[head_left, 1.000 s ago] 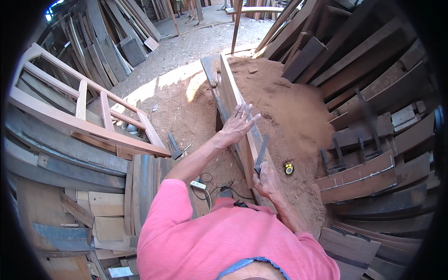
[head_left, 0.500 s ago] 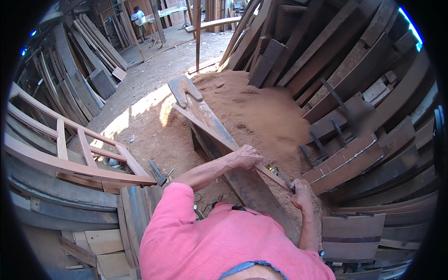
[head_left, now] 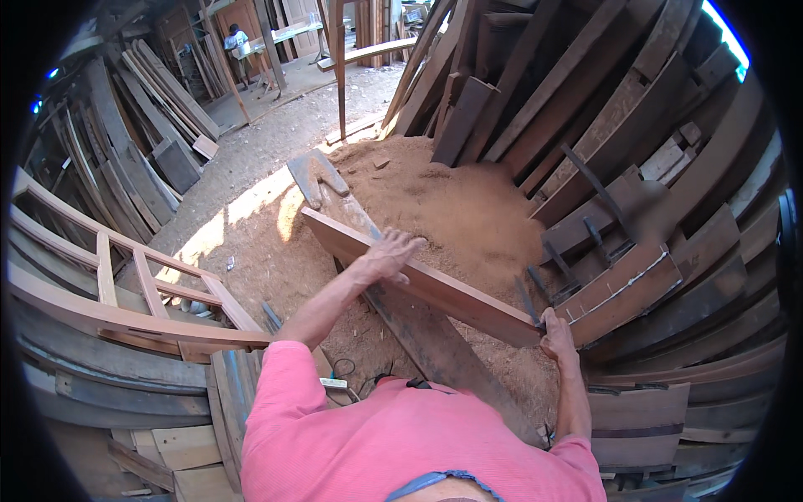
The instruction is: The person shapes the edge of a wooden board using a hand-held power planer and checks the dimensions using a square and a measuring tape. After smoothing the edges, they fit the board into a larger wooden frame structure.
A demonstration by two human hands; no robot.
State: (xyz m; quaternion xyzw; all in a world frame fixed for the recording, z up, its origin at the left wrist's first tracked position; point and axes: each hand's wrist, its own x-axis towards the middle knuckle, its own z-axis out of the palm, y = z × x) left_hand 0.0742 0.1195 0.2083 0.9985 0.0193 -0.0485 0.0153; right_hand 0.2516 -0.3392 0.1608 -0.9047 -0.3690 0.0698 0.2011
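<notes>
A reddish-brown wooden board (head_left: 452, 294) lies slantwise across a worn plank bench (head_left: 431, 339), its broad side turned partly toward me. My left hand (head_left: 389, 255) rests on the board's upper edge, left of its middle, with the fingers stretched out and apart. At the board's right end my right hand (head_left: 557, 336) is closed, gripping that end. A small dark piece shows beside its fingers; what it is I cannot make out. The bench's far end has a V-shaped notched block (head_left: 318, 174).
A sawdust heap (head_left: 452, 201) lies beyond the bench. Heavy planks (head_left: 577, 109) lean at the right, near several dark metal clamps (head_left: 594, 238). A wooden frame (head_left: 125, 314) stands at the left. In the far background is another person (head_left: 237, 40).
The board has turned from narrow edge to showing its broad side, and its right end has shifted right. My left hand has loosened and slid left; my right hand has moved slightly right.
</notes>
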